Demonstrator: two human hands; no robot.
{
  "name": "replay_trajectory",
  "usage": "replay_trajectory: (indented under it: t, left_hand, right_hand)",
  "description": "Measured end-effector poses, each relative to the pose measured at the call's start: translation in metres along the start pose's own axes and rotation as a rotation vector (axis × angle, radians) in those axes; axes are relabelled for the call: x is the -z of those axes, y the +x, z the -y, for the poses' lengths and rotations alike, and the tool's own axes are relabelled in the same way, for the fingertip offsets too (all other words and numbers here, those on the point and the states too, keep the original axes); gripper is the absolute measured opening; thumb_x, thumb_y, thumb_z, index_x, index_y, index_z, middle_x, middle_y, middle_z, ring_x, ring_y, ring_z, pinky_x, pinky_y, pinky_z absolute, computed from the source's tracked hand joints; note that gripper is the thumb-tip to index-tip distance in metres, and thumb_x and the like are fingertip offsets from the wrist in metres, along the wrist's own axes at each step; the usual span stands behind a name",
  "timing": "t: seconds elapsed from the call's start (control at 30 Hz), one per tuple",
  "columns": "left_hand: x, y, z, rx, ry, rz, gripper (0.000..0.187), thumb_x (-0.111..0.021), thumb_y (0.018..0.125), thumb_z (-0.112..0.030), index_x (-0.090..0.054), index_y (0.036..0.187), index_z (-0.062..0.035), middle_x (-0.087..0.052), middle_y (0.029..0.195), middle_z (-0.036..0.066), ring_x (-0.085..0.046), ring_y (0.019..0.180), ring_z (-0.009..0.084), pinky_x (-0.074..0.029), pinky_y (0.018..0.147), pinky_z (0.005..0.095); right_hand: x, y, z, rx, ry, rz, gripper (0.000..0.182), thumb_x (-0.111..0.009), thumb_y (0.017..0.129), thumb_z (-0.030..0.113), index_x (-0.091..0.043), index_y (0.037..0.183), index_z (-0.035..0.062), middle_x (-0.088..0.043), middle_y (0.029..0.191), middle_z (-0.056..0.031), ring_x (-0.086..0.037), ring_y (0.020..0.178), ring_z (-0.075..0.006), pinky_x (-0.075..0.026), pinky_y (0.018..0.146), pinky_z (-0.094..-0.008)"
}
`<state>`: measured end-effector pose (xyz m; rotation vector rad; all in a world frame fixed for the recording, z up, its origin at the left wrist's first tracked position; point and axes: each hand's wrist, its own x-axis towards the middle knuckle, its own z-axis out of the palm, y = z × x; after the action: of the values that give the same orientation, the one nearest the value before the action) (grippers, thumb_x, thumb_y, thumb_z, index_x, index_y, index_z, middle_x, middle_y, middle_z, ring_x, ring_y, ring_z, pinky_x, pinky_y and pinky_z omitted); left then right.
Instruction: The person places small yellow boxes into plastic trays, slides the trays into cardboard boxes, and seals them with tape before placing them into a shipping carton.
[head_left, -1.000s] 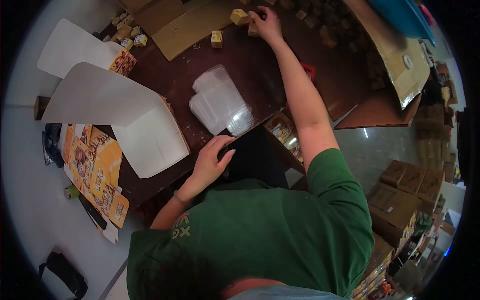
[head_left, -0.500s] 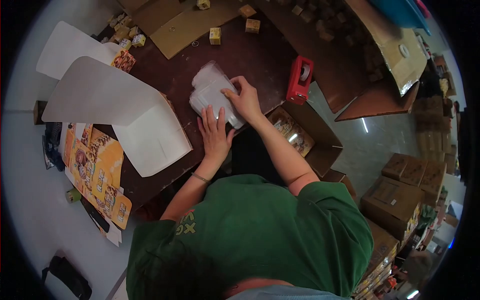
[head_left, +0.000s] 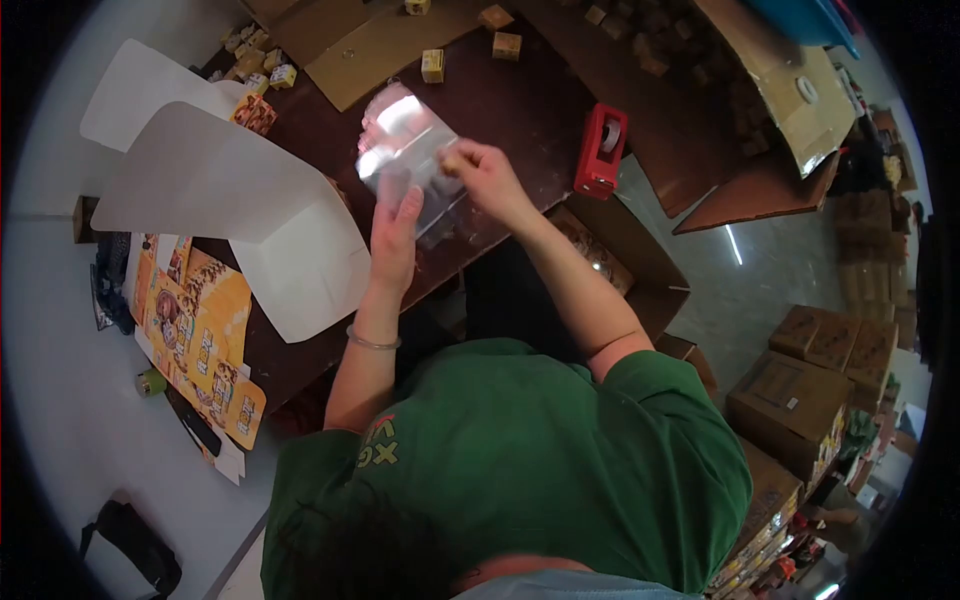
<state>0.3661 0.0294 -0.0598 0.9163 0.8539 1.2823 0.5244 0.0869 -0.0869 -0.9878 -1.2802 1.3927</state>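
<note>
Nearest, the green shirt (head_left: 560, 440) is showing yellow lettering that seems to read "XG", with a red mark beside it. Past the bracelet (head_left: 375, 343), the left hand (head_left: 394, 240) is gripping the clear plastic packaging (head_left: 405, 150), its thumb lying in front and its other fingers partly hidden behind. The right hand (head_left: 490, 180) is curling its fingers against the packaging's right side; whether they are pinching it or only pressing, I can't tell. The packaging is tilting above the dark table (head_left: 490, 110), glare and blur crossing it; the blur suggests its angle is just changing, so both hands are busy steadying or turning it. To the left, the white open box (head_left: 300, 285) is standing beside orange printed cardboard (head_left: 215, 300), whose large characters are too small and skewed to read. To the right, the red tape dispenser (head_left: 594, 160) is sitting near the table's edge. Farther across, a small yellow box (head_left: 432, 66) and an orange-brown box (head_left: 507, 46) are resting apart, their print illegible. Off to the right, a brown carton (head_left: 770, 385) is bearing a pale label (head_left: 791, 404), also unreadable.
</note>
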Motion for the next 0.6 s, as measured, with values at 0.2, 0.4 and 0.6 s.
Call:
replay_trajectory:
  t: [0.2,0.4,0.6]
  left_hand:
    - [0.006,-0.019,-0.014,0.376,-0.328,0.422,0.077,-0.046,0.082,-0.001,-0.017,0.154,-0.0027,-0.034,0.153,0.016,-0.036,0.140,0.0300,-0.027,0.116,0.0455]
    - [0.016,-0.057,0.020,0.591,-0.610,0.574,0.076,-0.060,0.082,-0.015,-0.026,0.150,-0.0118,-0.048,0.134,0.019,-0.048,0.126,0.0360,-0.033,0.112,0.0527]
    - [0.016,-0.082,0.037,0.586,-0.411,0.406,0.066,-0.069,0.084,-0.022,-0.037,0.139,-0.0074,-0.056,0.117,0.013,-0.059,0.101,0.0228,-0.049,0.093,0.0401]
  right_hand:
    - [-0.001,-0.050,0.046,0.603,-0.923,-0.308,0.039,-0.071,0.082,0.027,-0.059,0.114,0.0097,-0.058,0.113,-0.0099,-0.052,0.106,-0.0305,-0.039,0.093,-0.0442]
    - [0.020,-0.073,0.040,0.198,-0.504,0.302,0.015,-0.066,0.091,0.021,-0.061,0.097,0.0078,-0.058,0.095,-0.0045,-0.055,0.096,-0.0201,-0.041,0.091,-0.0347]
    - [0.017,-0.105,0.022,0.318,-0.385,0.058,0.014,-0.064,0.092,0.010,-0.064,0.104,0.0036,-0.059,0.109,-0.0071,-0.058,0.093,-0.0174,-0.047,0.085,-0.0291]
